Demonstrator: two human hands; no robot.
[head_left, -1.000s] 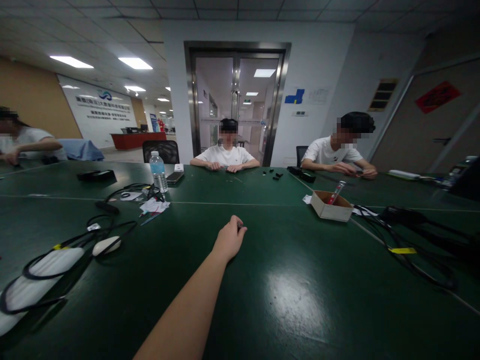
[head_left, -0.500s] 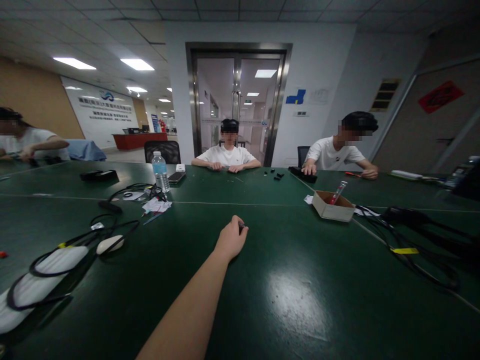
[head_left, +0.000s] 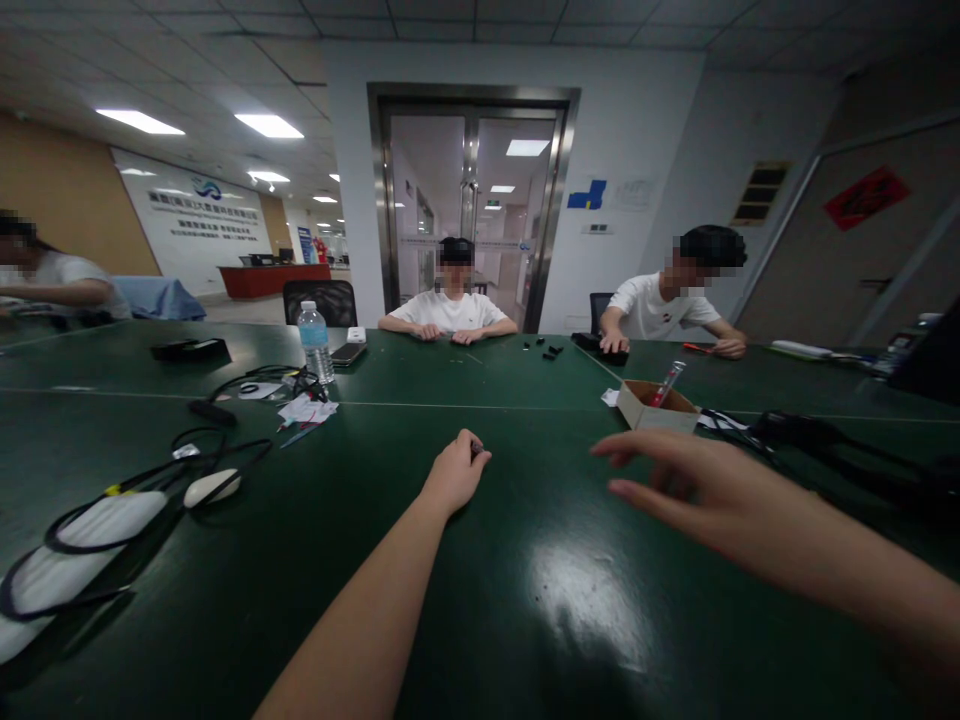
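Note:
My left hand (head_left: 454, 474) rests on the green table (head_left: 510, 560), its fingers curled round a small dark object (head_left: 477, 450). Most of that object is hidden by the fingers, so its kind cannot be made out. To the right, my right hand (head_left: 679, 475) hovers above the table, slightly blurred. Its thumb and forefinger are apart, and nothing shows between them. Just behind the right hand stands an open cardboard box (head_left: 637, 408) with a clear and red tube (head_left: 667, 384) leaning in it.
At left lie a white power strip (head_left: 90, 560), black cables (head_left: 225, 455) and a pale mouse (head_left: 213, 488). A water bottle (head_left: 315, 343) stands behind scraps of paper (head_left: 306, 411). Small black pieces (head_left: 553, 352) lie across the table, near two seated people. Dark cables (head_left: 814, 430) run at right.
My right hand has come into view from the right, reaching over the table near the box. The left hand keeps its place and its grip; the view has shifted slightly.

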